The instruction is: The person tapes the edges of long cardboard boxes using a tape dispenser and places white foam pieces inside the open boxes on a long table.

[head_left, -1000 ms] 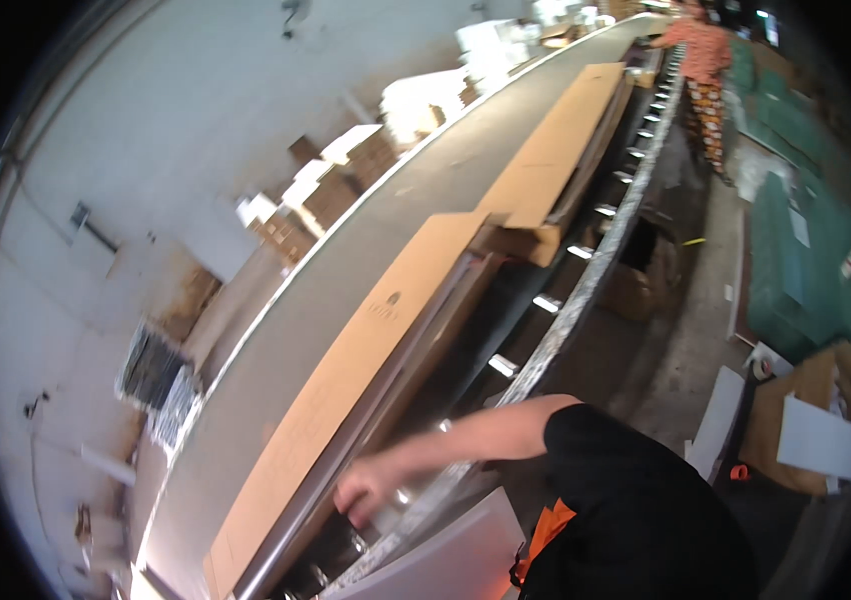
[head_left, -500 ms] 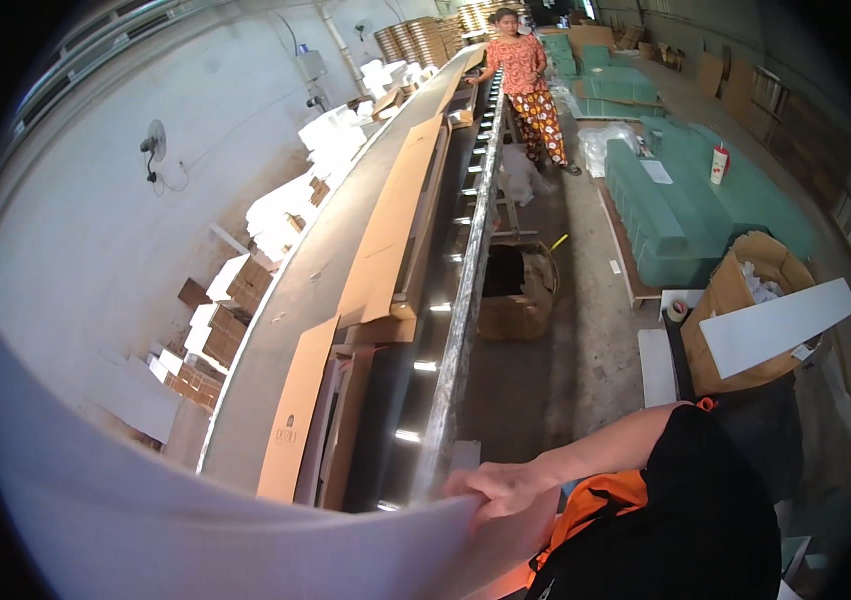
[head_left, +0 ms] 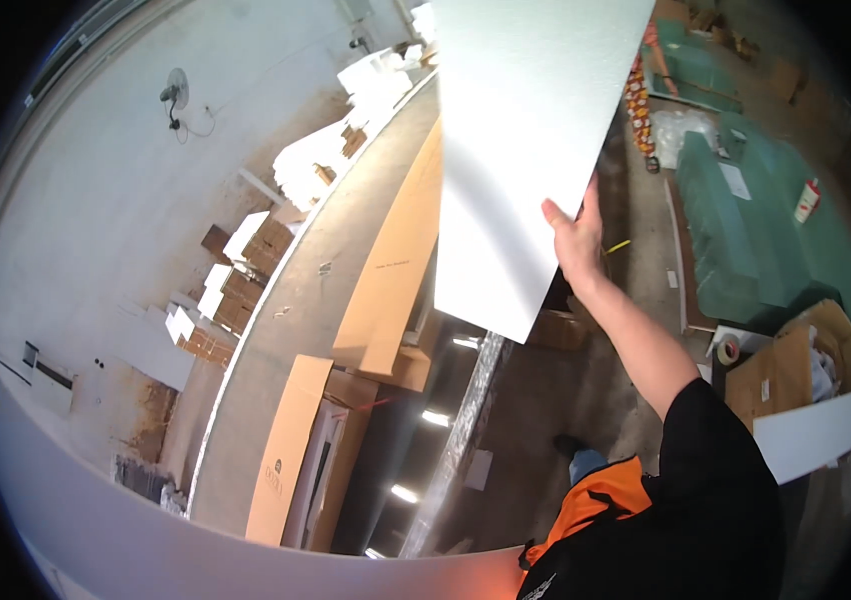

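Note:
My right hand [head_left: 578, 240] grips the right edge of a white board [head_left: 521, 170], with the thumb on its face. This board is raised over the roller conveyor and hides part of it. Below it lies an open long carton [head_left: 291, 450], with pale and dark pieces inside. Just behind stands another open long carton [head_left: 386, 290], its flap folded out to the left. Along the lower left curves a wide pale sheet [head_left: 196, 545], close to the camera. My left hand is out of view.
The conveyor's metal rail [head_left: 456, 430] runs away from me. Foam and carton stacks [head_left: 231, 290] line the left wall. On the right are a green covered stack [head_left: 776, 230], a cardboard box [head_left: 796, 370] and a white panel [head_left: 821, 430]. A co-worker's patterned trousers [head_left: 639, 110] show beyond the board.
My right hand has left the pale sheet's edge and moved up and away from me. It now grips a white board that has come into view. The camera's view has shifted left.

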Demonstrator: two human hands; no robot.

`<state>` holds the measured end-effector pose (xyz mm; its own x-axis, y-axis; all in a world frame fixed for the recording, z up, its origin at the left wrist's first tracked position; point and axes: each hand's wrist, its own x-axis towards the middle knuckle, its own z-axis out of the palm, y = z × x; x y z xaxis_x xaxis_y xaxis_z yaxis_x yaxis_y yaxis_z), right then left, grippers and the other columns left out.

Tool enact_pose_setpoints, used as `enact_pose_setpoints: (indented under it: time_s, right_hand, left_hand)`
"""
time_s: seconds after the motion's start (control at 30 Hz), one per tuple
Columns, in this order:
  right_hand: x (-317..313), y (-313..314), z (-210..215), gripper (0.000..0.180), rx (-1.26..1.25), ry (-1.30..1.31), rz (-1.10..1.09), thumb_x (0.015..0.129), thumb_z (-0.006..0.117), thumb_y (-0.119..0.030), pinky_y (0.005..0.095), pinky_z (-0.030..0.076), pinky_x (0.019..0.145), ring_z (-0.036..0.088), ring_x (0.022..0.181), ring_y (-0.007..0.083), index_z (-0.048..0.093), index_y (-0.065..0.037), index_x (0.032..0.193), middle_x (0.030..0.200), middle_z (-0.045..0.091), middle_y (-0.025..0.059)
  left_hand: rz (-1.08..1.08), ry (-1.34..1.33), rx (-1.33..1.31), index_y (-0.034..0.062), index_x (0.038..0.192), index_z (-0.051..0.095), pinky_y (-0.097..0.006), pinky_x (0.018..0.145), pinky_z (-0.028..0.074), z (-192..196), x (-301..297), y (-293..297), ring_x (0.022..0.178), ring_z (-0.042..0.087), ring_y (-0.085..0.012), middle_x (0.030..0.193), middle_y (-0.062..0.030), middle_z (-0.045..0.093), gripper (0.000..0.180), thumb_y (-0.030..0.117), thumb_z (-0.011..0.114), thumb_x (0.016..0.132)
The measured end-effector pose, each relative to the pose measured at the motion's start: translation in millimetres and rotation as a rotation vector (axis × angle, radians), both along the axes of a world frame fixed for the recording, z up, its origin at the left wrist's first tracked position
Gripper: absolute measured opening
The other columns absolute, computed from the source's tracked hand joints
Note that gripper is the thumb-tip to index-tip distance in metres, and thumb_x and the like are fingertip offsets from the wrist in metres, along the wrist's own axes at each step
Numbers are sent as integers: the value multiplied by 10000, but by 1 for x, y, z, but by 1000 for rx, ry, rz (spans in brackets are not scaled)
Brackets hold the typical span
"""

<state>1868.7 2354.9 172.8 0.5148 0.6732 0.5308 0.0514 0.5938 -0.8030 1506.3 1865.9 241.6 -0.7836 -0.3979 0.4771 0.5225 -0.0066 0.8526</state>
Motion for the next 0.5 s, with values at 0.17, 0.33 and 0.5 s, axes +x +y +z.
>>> enact_pose_setpoints:
  time_s: [0.17,0.33,0.5]
  right_hand:
    - [13,117,-27,794,-261,112,31,834,668,-7,312,387,1052,514,1252,251,263,-50,1516,1431,474,167]
    - [18,172,-35,753,-432,69,4,830,660,38,313,447,979,566,1166,226,340,-84,1501,1360,547,143]
    - [23,207,-52,749,-523,314,50,833,653,9,331,415,1031,522,1240,270,321,-63,1500,1416,485,168]
  left_hand:
    - [172,-6,-45,23,1133,657,-428,768,516,22,19,31,940,613,-286,1105,-166,654,397,261,737,826]
    - [810,83,-969,95,1162,671,-431,821,499,-7,-31,-58,969,619,-302,1106,-146,663,364,305,687,864]
    - [905,5,-1139,111,1175,685,-430,811,514,-8,-37,-29,965,629,-291,1107,-182,668,330,304,612,918]
